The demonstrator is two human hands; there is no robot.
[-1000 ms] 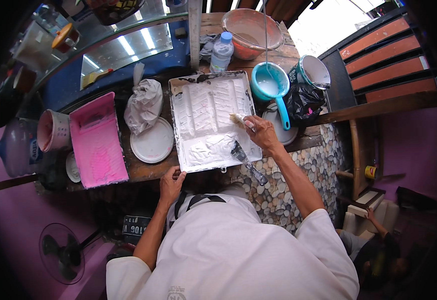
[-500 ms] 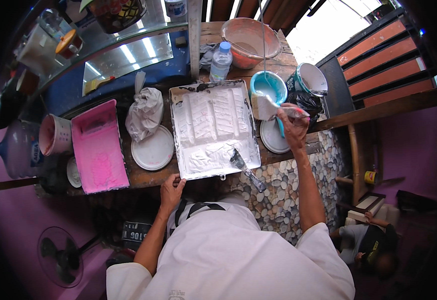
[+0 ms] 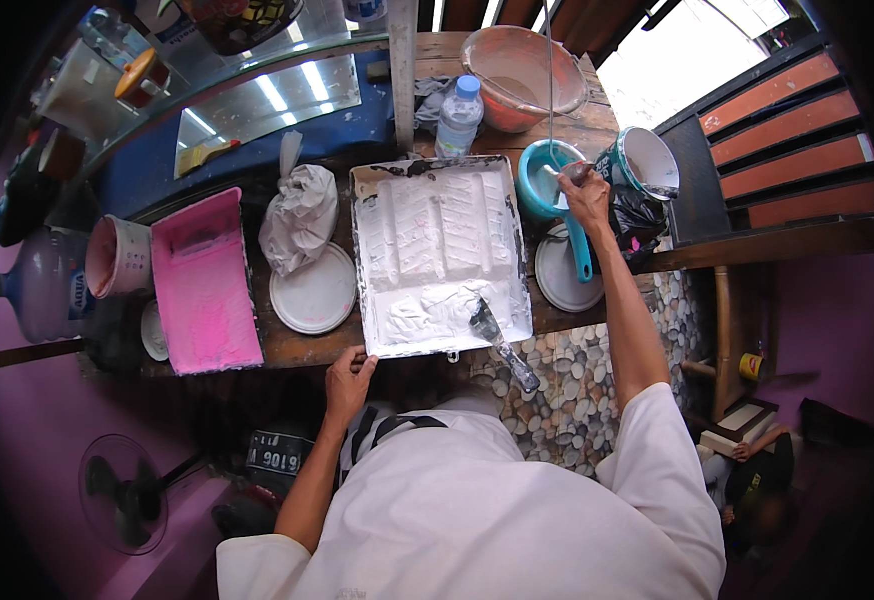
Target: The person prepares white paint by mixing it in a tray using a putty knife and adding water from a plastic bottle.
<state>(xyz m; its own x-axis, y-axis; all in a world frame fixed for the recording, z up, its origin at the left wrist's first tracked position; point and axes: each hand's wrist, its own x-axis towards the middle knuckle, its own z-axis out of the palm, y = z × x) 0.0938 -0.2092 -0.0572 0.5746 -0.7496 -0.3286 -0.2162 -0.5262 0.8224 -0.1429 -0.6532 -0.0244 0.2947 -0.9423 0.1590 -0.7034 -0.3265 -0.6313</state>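
We see the brush [image 3: 562, 200] at the blue pot [image 3: 530, 200], mostly hidden by the right hand [image 3: 587, 195] that grips it; a second ago it was over the white tray [image 3: 514, 245], then it swung across to the right; we judge that the work has moved from spreading to dipping or wiping, though we cannot tell whether the bristles touch the liquid. The left hand [image 3: 352, 380] stays where it was, fingers pinching the tray's near left corner, which probably steadies it; the tray lies on the desk [image 3: 287, 345], just left of the pot, thick with white paint. The scraper [image 3: 502, 345] has not left the tray's near right edge, its handle sticking out; a white lid [image 3: 569, 290] lies under the pot's handle; farther left we find a tied bag [image 3: 300, 215] and the pink tray [image 3: 207, 300].
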